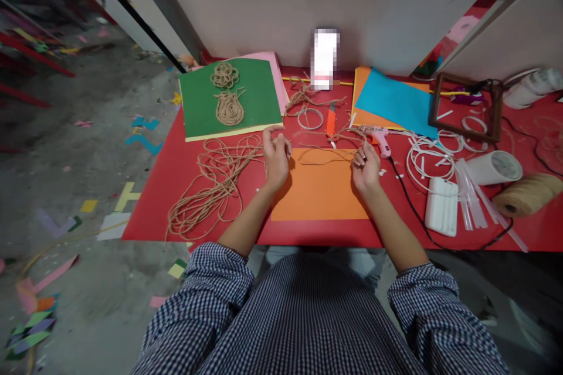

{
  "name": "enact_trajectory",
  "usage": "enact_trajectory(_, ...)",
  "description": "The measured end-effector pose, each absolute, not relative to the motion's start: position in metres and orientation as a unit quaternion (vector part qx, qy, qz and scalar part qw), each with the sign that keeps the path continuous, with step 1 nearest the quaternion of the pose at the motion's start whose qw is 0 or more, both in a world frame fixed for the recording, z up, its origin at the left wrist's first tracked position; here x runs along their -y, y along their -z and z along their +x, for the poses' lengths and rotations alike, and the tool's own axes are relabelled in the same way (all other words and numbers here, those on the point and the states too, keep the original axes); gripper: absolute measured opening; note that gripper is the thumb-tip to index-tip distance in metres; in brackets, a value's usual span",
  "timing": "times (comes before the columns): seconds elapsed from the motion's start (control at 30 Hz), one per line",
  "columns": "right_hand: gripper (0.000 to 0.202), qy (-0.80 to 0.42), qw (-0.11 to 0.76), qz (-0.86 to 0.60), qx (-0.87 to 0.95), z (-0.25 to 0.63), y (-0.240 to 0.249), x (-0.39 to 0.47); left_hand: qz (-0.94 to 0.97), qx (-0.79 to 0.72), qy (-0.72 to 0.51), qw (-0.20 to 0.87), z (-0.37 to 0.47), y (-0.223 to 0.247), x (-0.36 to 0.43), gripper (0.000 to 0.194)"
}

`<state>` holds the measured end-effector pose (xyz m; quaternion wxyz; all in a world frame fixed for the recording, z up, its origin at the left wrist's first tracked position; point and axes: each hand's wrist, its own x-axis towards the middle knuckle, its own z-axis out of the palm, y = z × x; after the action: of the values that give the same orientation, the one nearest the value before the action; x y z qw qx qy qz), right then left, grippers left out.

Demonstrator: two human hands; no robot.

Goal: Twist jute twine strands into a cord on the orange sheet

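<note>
My left hand (277,158) is raised over the left edge of an orange sheet (321,193), its fingers loosely bent and apart with nothing visible in them. A loose heap of brown twine (211,187) lies to its left, with strands reaching close to the wrist. At the sheet's upper right, my right hand (366,167) has its fingers curled in on thin twine strands (329,158), which trail left over the sheet. Just beyond that hand lie a pink glue gun (382,142) and an orange utility knife (331,123). A white ring (310,119) rests farther left.
Two twine coils (229,108) sit on a green sheet (197,99). A bright blurred phone-like screen (325,58) stands at the back. To the right are a blue sheet (391,99), a wooden frame (497,108), a white power strip (441,208), glue sticks (467,199) and a twine spool (528,194).
</note>
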<state>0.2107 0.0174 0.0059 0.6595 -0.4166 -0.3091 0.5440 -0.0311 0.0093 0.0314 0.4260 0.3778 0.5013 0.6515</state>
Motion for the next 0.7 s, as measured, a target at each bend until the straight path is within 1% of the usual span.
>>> enact_trajectory(0.1,0.046,-0.532,0.631,-0.447,0.345,0.198,-0.008,-0.01,0.402,-0.491,-0.668,0.389,-0.03,-0.026,-0.01,0.033)
enact_trajectory(0.2,0.044,-0.524,0.592,-0.46,0.404,0.183,-0.012,0.001,0.478,-0.483,-0.648,0.345,-0.026,-0.021,-0.007,0.033)
enact_trajectory(0.37,0.043,-0.484,0.529,-0.457,0.526,0.17,-0.016,0.014,0.68,-0.426,-0.531,0.272,-0.014,-0.019,0.001,0.033)
enact_trajectory(0.47,0.041,-0.457,0.493,-0.453,0.586,0.17,-0.014,0.017,0.752,-0.407,-0.458,0.243,-0.007,-0.017,0.005,0.036)
enact_trajectory(0.57,0.039,-0.435,0.461,-0.449,0.63,0.171,-0.012,0.019,0.762,-0.433,-0.407,0.257,-0.002,-0.014,0.008,0.043)
enact_trajectory(0.7,0.038,-0.404,0.413,-0.448,0.682,0.173,-0.013,0.02,0.728,-0.458,-0.377,0.343,-0.002,-0.012,0.009,0.054)
